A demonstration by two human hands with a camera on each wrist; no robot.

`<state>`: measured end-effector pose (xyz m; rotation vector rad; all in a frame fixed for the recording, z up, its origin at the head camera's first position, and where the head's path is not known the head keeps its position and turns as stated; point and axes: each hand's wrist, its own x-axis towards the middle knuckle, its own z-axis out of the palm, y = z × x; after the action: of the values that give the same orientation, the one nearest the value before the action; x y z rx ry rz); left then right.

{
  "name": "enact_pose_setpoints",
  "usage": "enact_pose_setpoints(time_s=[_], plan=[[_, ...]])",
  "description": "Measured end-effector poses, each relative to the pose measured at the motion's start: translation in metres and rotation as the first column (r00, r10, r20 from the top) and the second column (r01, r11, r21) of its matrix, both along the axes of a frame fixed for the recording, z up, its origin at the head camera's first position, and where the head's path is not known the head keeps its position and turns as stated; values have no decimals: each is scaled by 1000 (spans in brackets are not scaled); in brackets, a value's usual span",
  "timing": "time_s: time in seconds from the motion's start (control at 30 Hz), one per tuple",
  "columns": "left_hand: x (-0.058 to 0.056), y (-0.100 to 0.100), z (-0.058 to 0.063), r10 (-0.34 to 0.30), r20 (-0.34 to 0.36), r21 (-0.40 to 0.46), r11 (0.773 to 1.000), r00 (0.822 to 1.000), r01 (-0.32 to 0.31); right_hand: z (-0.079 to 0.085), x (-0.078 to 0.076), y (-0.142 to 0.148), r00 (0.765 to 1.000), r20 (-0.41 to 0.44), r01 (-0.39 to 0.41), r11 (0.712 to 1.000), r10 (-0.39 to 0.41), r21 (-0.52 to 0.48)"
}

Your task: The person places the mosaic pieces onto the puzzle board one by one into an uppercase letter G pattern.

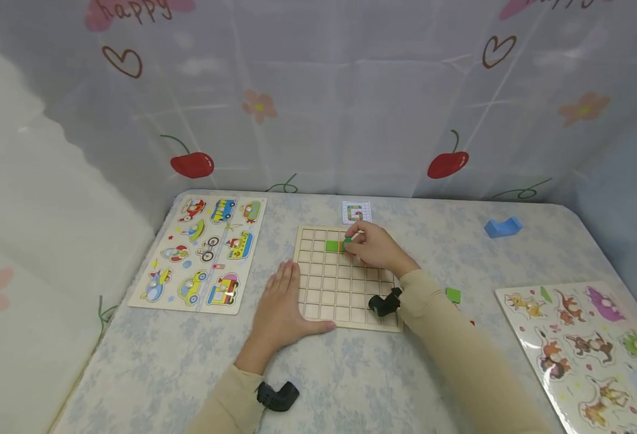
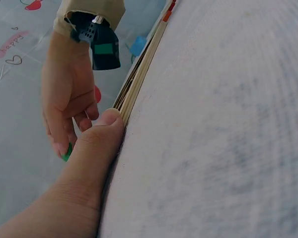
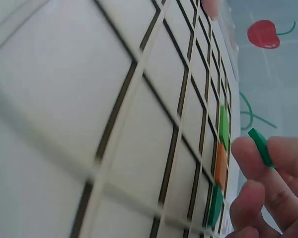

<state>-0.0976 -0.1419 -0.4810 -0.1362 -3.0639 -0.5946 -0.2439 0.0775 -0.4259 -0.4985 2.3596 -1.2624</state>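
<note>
A wooden grid board (image 1: 323, 295) lies on the table in front of me. My left hand (image 1: 280, 307) rests at its left side, fingers straight along that edge and thumb along the front edge. Over the board's far rows, my right hand (image 1: 375, 246) pinches a dark green tile (image 3: 260, 147) between thumb and fingertip. Close by, a light green tile (image 3: 223, 124), an orange tile (image 3: 220, 166) and another dark green tile (image 3: 215, 206) sit in a line in the grid. Behind the board is a small card (image 1: 356, 212) with a coloured pattern on a grid.
A vehicle puzzle board (image 1: 199, 259) lies at the left, an animal puzzle board (image 1: 589, 343) at the right. Right of the grid board are a loose green tile (image 1: 452, 295) and a mostly hidden red piece (image 1: 472, 323). A blue curved block (image 1: 503, 227) lies at the back right.
</note>
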Motion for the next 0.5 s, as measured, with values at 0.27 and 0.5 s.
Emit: enact_pose_setpoints(time_s=[0.27, 0.5], plan=[[2, 1, -2, -3, 3, -13, 1000, 1000, 3, -6, 3, -30, 994, -106, 7, 999, -2, 46], [-1, 0, -3, -7, -3, -15, 1000, 1000, 7, -10, 0, -48, 988, -149, 37, 998, -30, 44]])
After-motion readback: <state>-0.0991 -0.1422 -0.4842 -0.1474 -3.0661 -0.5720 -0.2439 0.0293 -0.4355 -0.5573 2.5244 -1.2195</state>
